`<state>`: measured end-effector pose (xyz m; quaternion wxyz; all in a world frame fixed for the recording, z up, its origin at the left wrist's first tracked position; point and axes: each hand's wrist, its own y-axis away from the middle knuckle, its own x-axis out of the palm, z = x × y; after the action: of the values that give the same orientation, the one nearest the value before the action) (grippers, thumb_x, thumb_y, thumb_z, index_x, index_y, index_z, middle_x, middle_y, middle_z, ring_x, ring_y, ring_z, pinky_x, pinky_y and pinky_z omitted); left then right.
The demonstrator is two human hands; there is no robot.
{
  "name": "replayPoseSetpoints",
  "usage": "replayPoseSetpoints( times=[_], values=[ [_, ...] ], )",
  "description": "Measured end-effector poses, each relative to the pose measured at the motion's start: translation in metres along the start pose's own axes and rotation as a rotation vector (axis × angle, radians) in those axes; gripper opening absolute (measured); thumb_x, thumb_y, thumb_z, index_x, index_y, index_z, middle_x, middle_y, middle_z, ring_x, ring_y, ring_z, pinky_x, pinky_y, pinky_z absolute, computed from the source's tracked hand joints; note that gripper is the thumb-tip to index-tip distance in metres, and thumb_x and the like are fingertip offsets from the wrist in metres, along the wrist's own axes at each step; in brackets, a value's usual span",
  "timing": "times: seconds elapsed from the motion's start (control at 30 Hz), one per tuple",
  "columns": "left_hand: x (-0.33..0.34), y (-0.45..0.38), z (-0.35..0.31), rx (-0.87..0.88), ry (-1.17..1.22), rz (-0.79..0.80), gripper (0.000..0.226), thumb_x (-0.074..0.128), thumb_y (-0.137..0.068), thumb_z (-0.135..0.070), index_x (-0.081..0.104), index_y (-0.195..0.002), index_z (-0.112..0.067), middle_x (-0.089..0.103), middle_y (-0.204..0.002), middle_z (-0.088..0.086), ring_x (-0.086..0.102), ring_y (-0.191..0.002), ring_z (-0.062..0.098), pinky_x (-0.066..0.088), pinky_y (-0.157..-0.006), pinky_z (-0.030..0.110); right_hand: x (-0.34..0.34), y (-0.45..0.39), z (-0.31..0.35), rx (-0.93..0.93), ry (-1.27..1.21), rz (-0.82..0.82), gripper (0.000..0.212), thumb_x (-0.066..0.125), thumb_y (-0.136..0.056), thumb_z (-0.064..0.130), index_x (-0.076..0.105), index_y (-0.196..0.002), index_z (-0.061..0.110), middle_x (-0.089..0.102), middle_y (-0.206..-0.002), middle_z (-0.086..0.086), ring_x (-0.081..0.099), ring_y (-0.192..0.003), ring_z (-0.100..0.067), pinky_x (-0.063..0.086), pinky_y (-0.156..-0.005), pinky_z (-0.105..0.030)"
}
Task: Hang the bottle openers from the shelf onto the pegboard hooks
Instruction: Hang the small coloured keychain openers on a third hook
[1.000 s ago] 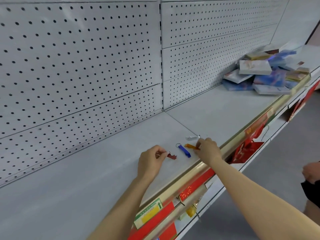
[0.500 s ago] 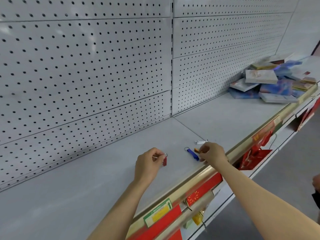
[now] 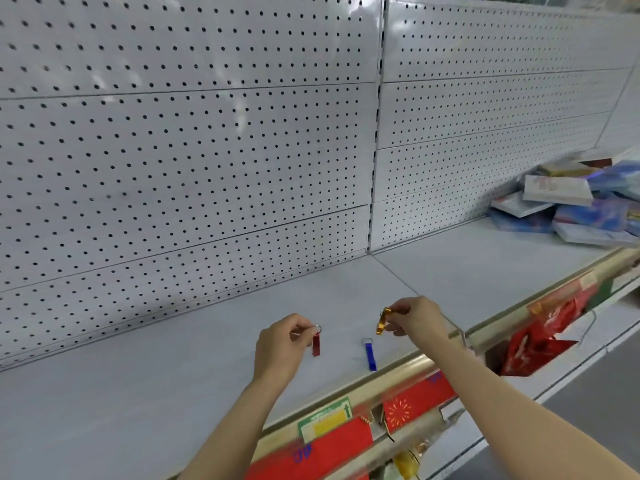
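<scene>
Red bottle opener (image 3: 316, 345) hangs upright from its key ring (image 3: 317, 329), lifted just above the shelf (image 3: 145, 386); left hand (image 3: 281, 344) has fingers curled, pinching the ring end between thumb and fingertips, opener dangling to the right of the knuckles; orange bottle opener (image 3: 381, 322) also off the shelf, hanging roughly upright with a slight tilt, held at its top end; right hand (image 3: 417, 318) curled too, thumb and fingers pinching the top of the orange one, lower fingers just behind its body; blue bottle opener (image 3: 370, 356) lies flat on the shelf between the two hands, ring end toward the back, body pointing at the front edge, touched by neither hand; both forearms reach in from the bottom of the view over the shelf's gold front rail (image 3: 388, 379); rail carries red price strips and a green-and-yellow label (image 3: 325, 419); white pegboard (image 3: 187, 161) rises behind the shelf, split by a vertical seam, no hooks visible on the part in view; pile of flat boxes (image 3: 571, 206) sits on the shelf far right, well apart from the openers; red bags (image 3: 533, 348) hang below the rail on the right, blurred.
</scene>
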<state>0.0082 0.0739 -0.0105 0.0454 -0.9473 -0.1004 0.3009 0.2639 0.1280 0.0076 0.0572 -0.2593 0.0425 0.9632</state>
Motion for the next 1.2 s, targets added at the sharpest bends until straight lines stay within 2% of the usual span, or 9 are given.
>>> replayPoseSetpoints(
  times=[0.1, 0.17, 0.3, 0.43, 0.53, 0.6, 0.77, 0.93, 1.2],
  values=[
    [-0.01, 0.013, -0.004, 0.003, 0.017, -0.026, 0.009, 0.075, -0.086, -0.033, 0.073, -0.078, -0.03, 0.073, -0.078, -0.019, 0.069, -0.078, 0.0, 0.058, -0.076, 0.033, 0.002, 0.012, 0.016, -0.087, 0.089, 0.027, 0.018, 0.062, -0.082, -0.006, 0.075, -0.079, 0.006, 0.074, -0.067, -0.007, 0.073, -0.064, -0.02, 0.062, -0.067, -0.035],
    [-0.018, 0.024, -0.009, 0.016, 0.025, -0.055, 0.008, 0.077, -0.085, -0.031, 0.074, -0.078, -0.03, 0.072, -0.075, -0.021, 0.069, -0.076, -0.001, 0.057, -0.075, 0.032, 0.004, 0.018, 0.028, -0.137, 0.16, 0.035, 0.022, 0.06, -0.081, -0.004, 0.074, -0.075, 0.011, 0.072, -0.062, -0.002, 0.073, -0.062, -0.018, 0.062, -0.063, -0.03],
    [-0.043, 0.045, -0.021, 0.013, 0.052, -0.134, 0.007, 0.079, -0.083, -0.029, 0.076, -0.076, -0.03, 0.072, -0.071, -0.021, 0.065, -0.068, -0.001, 0.055, -0.07, 0.03, 0.008, 0.034, 0.062, -0.213, 0.287, 0.079, 0.012, 0.066, -0.078, 0.004, 0.076, -0.076, 0.012, 0.074, -0.064, -0.007, 0.071, -0.059, -0.02, 0.061, -0.063, -0.032],
    [-0.076, 0.071, -0.03, -0.013, 0.089, -0.184, 0.008, 0.078, -0.083, -0.024, 0.079, -0.077, -0.03, 0.075, -0.072, -0.014, 0.071, -0.071, 0.006, 0.059, -0.069, 0.035, 0.016, 0.055, 0.091, -0.276, 0.343, 0.202, 0.008, 0.071, -0.077, 0.006, 0.073, -0.083, 0.01, 0.075, -0.069, -0.008, 0.073, -0.059, -0.017, 0.063, -0.062, -0.034],
    [-0.102, 0.092, -0.035, -0.07, 0.177, -0.241, 0.007, 0.077, -0.084, -0.015, 0.08, -0.081, -0.02, 0.076, -0.074, -0.008, 0.074, -0.07, 0.008, 0.062, -0.067, 0.032, 0.024, 0.074, 0.111, -0.328, 0.308, 0.296, 0.005, 0.076, -0.073, 0.006, 0.074, -0.075, 0.01, 0.075, -0.066, -0.008, 0.074, -0.064, -0.021, 0.063, -0.065, -0.039],
    [-0.119, 0.105, -0.036, -0.09, 0.226, -0.285, 0.009, 0.076, -0.085, -0.01, 0.08, -0.081, -0.017, 0.077, -0.076, -0.004, 0.075, -0.072, 0.012, 0.061, -0.065, 0.029, 0.031, 0.085, 0.123, -0.388, 0.284, 0.312, 0.01, 0.074, -0.073, 0.003, 0.075, -0.07, 0.013, 0.074, -0.066, -0.006, 0.074, -0.064, -0.02, 0.063, -0.066, -0.041],
    [-0.167, 0.133, -0.037, -0.115, 0.222, -0.38, 0.014, 0.07, -0.089, -0.007, 0.08, -0.087, -0.017, 0.077, -0.085, -0.004, 0.074, -0.072, 0.011, 0.06, -0.064, 0.024, 0.058, 0.119, 0.156, -0.559, 0.254, 0.356, 0.01, 0.074, -0.077, 0.01, 0.077, -0.073, 0.019, 0.074, -0.065, 0.002, 0.072, -0.062, -0.01, 0.062, -0.068, -0.041],
    [-0.219, 0.154, -0.041, -0.094, 0.252, -0.499, 0.01, 0.074, -0.086, -0.009, 0.08, -0.088, -0.017, 0.077, -0.084, -0.003, 0.074, -0.074, 0.014, 0.058, -0.065, 0.02, 0.083, 0.155, 0.195, -0.636, 0.178, 0.39, 0.011, 0.073, -0.077, 0.013, 0.075, -0.072, 0.022, 0.074, -0.07, 0.003, 0.072, -0.069, -0.015, 0.062, -0.069, -0.042],
    [-0.301, 0.179, -0.047, -0.011, 0.315, -0.622, 0.017, 0.074, -0.086, -0.007, 0.078, -0.079, -0.022, 0.077, -0.082, -0.001, 0.073, -0.076, 0.016, 0.058, -0.068, 0.024, 0.116, 0.215, 0.262, -0.706, -0.128, 0.454, 0.009, 0.073, -0.08, 0.002, 0.077, -0.078, 0.009, 0.075, -0.076, -0.004, 0.071, -0.065, -0.014, 0.059, -0.059, -0.027]
  ],
)
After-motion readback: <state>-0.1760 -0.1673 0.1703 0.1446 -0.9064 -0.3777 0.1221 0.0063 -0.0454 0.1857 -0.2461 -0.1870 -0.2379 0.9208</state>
